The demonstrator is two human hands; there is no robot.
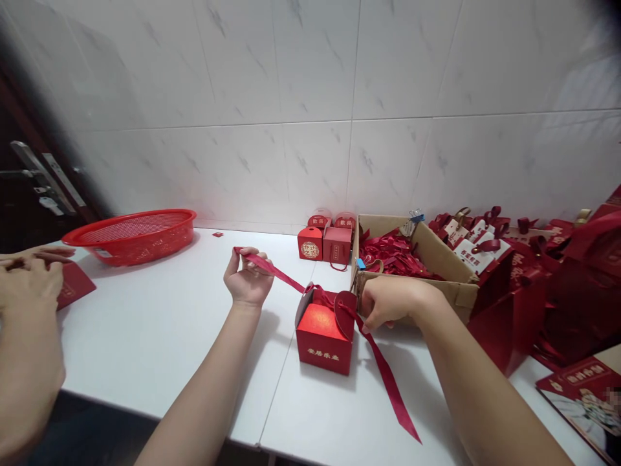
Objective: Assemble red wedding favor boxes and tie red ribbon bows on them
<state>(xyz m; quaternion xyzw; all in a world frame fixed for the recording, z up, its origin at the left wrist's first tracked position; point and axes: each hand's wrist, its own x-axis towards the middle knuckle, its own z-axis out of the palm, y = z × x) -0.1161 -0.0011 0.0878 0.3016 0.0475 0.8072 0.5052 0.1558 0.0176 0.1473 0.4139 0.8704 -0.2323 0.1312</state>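
Observation:
A small red gift box (324,348) with gold characters stands upright on the white table, its two rounded flaps raised. A dark red ribbon (288,279) passes through the flaps at its top. To the left of the box, my left hand (248,277) pinches one end of the ribbon and holds it out taut. My right hand (391,301) is closed at the box's right side, pinching the ribbon's other half close to the flap. From there the loose tail hangs down and lies on the table toward me.
A cardboard box (412,285) of red ribbons stands behind my right hand. Small red boxes (323,244) sit by the wall. A red plastic basket (145,243) is at the left, near another person's hands (29,285) holding red card. Red gift bags (509,291) crowd the right.

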